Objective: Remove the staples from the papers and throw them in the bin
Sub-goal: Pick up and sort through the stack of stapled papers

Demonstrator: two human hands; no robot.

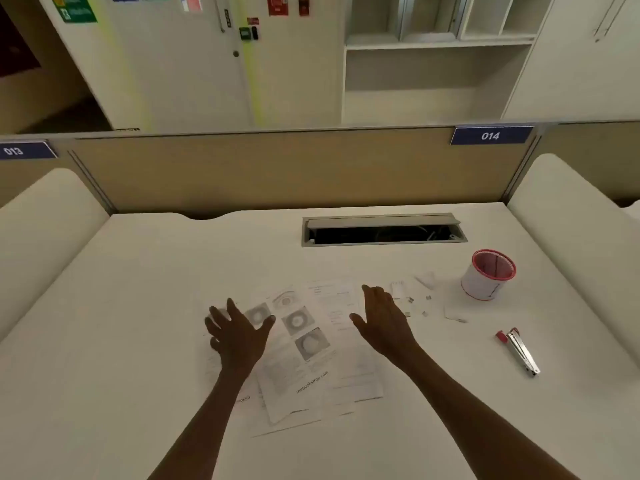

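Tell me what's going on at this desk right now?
A person sits at a white desk with both hands open over loose printed papers. The left hand is spread over the left sheets; the right hand is over the right ones, holding nothing. Small scraps and what look like pulled staples lie to the right, near a red-rimmed bin. A staple remover lies untouched further right.

You see a dim, warm, yellowish picture with soft, even light and only faint shadows under your hands (308, 327). The counter (138, 306) shows no glare. Edges bow from wide-angle distortion, and fine print looks soft.
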